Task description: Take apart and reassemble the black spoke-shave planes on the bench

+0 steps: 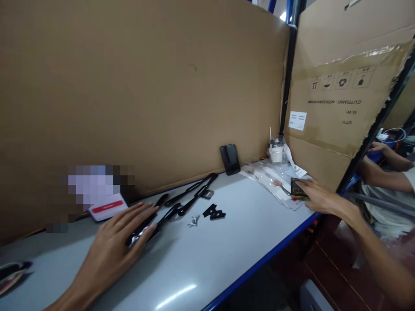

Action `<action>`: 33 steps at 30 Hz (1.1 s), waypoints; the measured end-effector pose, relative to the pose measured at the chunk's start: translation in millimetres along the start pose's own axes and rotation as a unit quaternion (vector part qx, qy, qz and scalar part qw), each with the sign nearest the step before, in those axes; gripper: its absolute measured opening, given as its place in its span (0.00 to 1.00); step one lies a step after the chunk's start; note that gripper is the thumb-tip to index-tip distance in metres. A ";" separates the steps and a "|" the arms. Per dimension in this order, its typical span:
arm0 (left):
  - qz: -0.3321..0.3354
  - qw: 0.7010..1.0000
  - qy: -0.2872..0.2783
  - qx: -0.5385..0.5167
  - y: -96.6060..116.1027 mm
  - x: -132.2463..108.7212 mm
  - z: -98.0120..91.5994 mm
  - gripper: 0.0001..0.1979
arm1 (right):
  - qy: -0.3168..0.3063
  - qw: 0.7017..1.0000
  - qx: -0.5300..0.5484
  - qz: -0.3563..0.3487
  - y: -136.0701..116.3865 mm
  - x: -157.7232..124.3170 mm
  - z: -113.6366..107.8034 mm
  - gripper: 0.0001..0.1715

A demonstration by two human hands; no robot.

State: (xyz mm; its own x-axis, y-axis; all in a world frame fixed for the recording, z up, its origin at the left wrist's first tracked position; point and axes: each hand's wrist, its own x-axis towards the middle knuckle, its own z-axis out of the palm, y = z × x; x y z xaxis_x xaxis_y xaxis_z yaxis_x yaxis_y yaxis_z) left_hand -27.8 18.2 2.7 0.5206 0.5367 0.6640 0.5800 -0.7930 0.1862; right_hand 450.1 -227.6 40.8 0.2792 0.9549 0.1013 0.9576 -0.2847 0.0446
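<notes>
My left hand [118, 244] is stretched over the left end of a group of long black handle-like parts [168, 211], fingers extended. Shiny metal [138, 236] shows beneath its fingers; what it belongs to is partly hidden. At the table's far right end my right hand [320, 196] grips a small flat black box with gold print [297, 189], fingers over its top. Under the box lie clear plastic bags [267, 179] with flat contents. Between the hands are several small silver screws [193, 221], two black brackets [214, 212] and a small grey metal plate [208, 194].
A black phone [230, 159] leans against the cardboard wall [162, 86]. A plastic cup with a straw [276, 151] stands in the back corner. A white-and-red card [108, 207] is at left, a roll of tape [13, 274] at lower left. Another person's arm [385, 172] shows beyond the right partition.
</notes>
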 end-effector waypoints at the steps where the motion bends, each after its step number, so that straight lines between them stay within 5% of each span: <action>1: 0.001 1.000 0.000 -0.002 3.3 0.9 0.4 0.20 | -0.019 0.999 -0.030 0.006 7.4 -7.9 6.6 0.44; 4: 0.019 1.000 0.006 -0.009 12.2 1.6 -0.2 0.22 | 0.005 0.996 -0.081 0.033 11.5 -22.2 17.0 0.35; 8: 0.017 0.998 0.042 -0.050 33.2 -1.4 -6.3 0.21 | 0.080 0.988 -0.064 0.113 7.1 -30.7 -1.2 0.28; 11: -0.092 0.974 -0.053 -0.198 69.5 -1.8 -6.6 0.25 | 0.168 0.974 0.094 0.118 -12.4 -32.3 -22.8 0.24; 13: -0.190 0.893 -0.149 -0.379 103.8 2.7 -2.1 0.31 | 0.206 0.938 0.279 0.025 -46.0 -29.2 -30.4 0.23; 15: -0.303 0.748 -0.196 -0.556 138.9 12.1 4.8 0.36 | 0.230 0.886 0.400 -0.040 -94.3 -23.9 -30.0 0.22; 17: -0.401 0.581 -0.221 -0.673 165.5 24.0 12.1 0.39 | 0.228 0.863 0.440 -0.102 -146.9 -19.1 -24.4 0.24; 18: -0.429 0.525 -0.218 -0.702 173.5 29.7 15.3 0.35 | 0.212 0.858 0.445 -0.145 -170.9 -17.5 -20.9 0.26; 20: -0.475 0.471 -0.189 -0.719 177.9 38.2 20.0 0.30 | 0.194 0.853 0.432 -0.218 -208.4 -15.5 -14.8 0.26; 22: -0.504 0.452 -0.145 -0.722 170.9 41.3 22.4 0.26 | 0.186 0.838 0.451 -0.245 -229.7 -14.5 -10.7 0.22; 25: -0.521 0.466 -0.091 -0.709 154.0 38.5 24.6 0.18 | 0.205 0.823 0.468 -0.250 -238.3 -13.0 -7.3 0.17; 29: -0.528 0.489 0.025 -0.694 141.4 33.0 29.5 0.16 | 0.241 0.876 0.336 -0.247 -237.2 -9.6 -4.0 0.16; 33: -0.534 0.477 0.050 -0.696 141.3 29.1 35.0 0.18 | 0.178 0.890 0.349 -0.235 -241.5 -3.7 0.9 0.11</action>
State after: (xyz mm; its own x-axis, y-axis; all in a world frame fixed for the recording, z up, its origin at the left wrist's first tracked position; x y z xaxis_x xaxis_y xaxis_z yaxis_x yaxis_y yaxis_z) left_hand 91.3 -68.1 23.0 0.3203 0.8878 -0.3305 -0.5339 0.4574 0.7111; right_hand 218.0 -162.3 28.7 -0.0849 0.8317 0.5487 0.8090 0.3790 -0.4493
